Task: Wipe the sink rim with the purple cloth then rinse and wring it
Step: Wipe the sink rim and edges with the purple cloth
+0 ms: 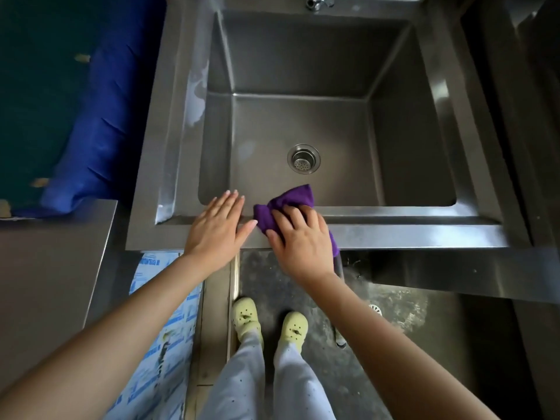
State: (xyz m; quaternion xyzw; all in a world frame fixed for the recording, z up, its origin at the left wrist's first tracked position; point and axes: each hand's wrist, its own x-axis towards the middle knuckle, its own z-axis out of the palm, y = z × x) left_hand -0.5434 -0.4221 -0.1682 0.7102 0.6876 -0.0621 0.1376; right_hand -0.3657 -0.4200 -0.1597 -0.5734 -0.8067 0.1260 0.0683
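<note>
Hands meet on the near rim of a steel sink, seen from above. The right hand lies palm down on the purple cloth, fingers spread and pressing it flat against the rim rather than curling around it; nothing is pinched between thumb and fingers. The cloth is bunched under that hand, one corner poking forward over the edge into the basin and a strip showing at the outer side of the palm, over the front edge. The left hand rests just beside it, flat and open on the same rim with fingers straight and together, holding nothing; its thumb tip nearly touches the cloth. The basin is empty, with the drain strainer near the middle of its floor and a tap at the far edge. Whitish smears mark the left rim. Below, pale green clogs stand on a dark floor, and a blue tarp lies to the left.
</note>
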